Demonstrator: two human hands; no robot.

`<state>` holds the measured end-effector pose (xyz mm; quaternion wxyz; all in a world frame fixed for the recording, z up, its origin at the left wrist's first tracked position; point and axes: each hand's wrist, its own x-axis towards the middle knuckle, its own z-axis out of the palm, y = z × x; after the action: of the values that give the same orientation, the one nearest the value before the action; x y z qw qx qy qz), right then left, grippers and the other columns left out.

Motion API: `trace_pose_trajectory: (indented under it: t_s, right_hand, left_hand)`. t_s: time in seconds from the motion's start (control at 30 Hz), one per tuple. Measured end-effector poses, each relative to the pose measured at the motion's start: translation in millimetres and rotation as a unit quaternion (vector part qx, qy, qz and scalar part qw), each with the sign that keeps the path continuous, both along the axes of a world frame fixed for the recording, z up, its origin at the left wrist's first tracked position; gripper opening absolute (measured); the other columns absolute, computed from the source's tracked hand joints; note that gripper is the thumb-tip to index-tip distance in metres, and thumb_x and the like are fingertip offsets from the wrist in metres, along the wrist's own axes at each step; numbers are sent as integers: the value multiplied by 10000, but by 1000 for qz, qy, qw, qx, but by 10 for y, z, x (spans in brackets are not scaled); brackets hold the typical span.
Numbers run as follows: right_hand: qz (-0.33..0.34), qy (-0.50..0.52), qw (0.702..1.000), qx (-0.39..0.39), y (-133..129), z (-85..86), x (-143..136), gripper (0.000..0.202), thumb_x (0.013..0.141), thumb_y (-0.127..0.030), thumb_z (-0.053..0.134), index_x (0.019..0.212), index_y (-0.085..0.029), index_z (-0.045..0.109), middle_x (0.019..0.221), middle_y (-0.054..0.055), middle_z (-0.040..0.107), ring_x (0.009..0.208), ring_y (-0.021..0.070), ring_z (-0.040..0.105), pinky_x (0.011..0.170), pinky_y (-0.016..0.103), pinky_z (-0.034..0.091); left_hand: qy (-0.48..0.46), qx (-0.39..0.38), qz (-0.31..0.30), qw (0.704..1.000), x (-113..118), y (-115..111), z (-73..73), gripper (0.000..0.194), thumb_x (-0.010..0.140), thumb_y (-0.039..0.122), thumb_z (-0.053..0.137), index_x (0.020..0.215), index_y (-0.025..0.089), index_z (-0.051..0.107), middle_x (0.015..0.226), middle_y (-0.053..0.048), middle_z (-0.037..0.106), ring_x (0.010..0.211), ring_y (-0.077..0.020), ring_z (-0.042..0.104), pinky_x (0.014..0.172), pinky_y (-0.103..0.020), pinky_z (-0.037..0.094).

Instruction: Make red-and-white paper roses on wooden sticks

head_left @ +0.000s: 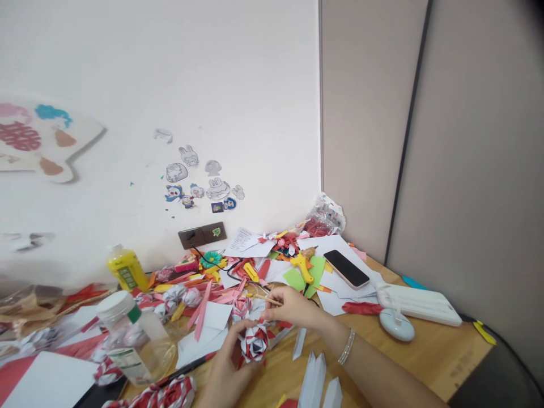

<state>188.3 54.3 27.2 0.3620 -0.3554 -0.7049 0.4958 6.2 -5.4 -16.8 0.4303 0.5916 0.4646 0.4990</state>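
"So, where is the red-and-white paper rose (255, 343) right now?"

"Low in the middle of the view, just above the wooden table (425, 362). The left hand (232, 358) cups it from the side, thumb and fingers closed around its outer layers."

"And the right hand (291, 309)?"

"It pinches a thin wooden stick (274, 302), fingertips together on it, just above and behind the rose. I can't tell whether the stick touches the petals. A shiny bracelet (347, 347) circles that wrist."

"What lies close to the hands?"

"A pink-and-white paper rose (241, 306) sits just behind the held one. Folded white paper strips (312, 381) lie in front, near the right forearm."

"Anything to the left?"

"Yes, a clear plastic jar (142, 345) with a white lid, and behind it, near the wall, a bottle of yellow liquid (127, 268)."

"And on the other side?"

"A yellow glue gun (302, 267) rests by some green paper (318, 271). Right of that, a smartphone (346, 268) lies on white sheets, its screen dark. Farther right is a white device (425, 306), with a rounded pale-blue object (396, 325) just beside it."
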Motion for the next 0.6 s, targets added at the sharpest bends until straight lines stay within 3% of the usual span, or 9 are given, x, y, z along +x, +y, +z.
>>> trace_pose_trajectory:
  t_s: [0.27,0.4,0.53,0.6]
  right_hand:
    - [-11,-34,999,21,-48,5,-22,228,719,-319,635,648,-160,489,570,-63,435,529,75,405,489,179,306]
    - [-80,-59,993,69,-74,10,-67,199,753,-282,572,641,-172,449,578,-68,395,529,75,382,480,181,274]
    - [-177,-113,969,129,-143,14,-151,215,763,-303,566,635,-176,449,595,-56,438,573,94,418,511,196,270]
    - [-212,-132,957,147,-187,9,-197,186,764,-292,574,658,-177,474,620,-49,479,600,103,442,542,202,277]
  left_hand:
    - [-47,44,20,998,36,-16,48,598,613,169,641,1169,233,430,1146,-71,582,1021,-219,584,814,-299,484]
    - [10,66,29,997,-29,50,45,517,671,299,656,1149,187,495,1197,-111,564,1093,-243,551,900,-334,456]
    - [58,34,75,995,-36,50,31,561,733,422,605,1231,192,485,1249,-101,556,1016,-233,597,832,-325,495]
    - [48,34,71,996,-20,38,17,583,750,439,587,1265,196,459,1282,-96,539,1077,-234,569,859,-318,485]
